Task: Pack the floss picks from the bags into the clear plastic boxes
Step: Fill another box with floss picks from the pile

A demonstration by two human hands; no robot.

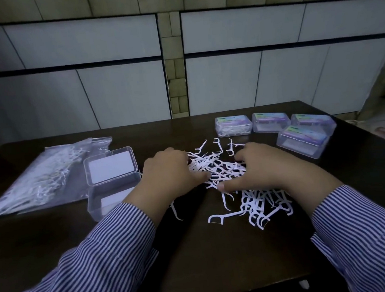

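Both hands, left and right, are laid palm-down with curled fingers gathering the picks at frame centre. Labels on the boxes are unreadable.

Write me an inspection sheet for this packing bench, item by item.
Surface: dark wooden table.
Job's things: loose floss picks heaped at centre; bag of picks lying flat at left; open clear box, lid hinged back, beside the bag; four closed boxes at back right.
Clutter: nothing seen.
Grippers: left hand and right hand rest on the heap, fingers gathering picks.
Cables: nothing seen.
Surroundings: panelled wall behind.
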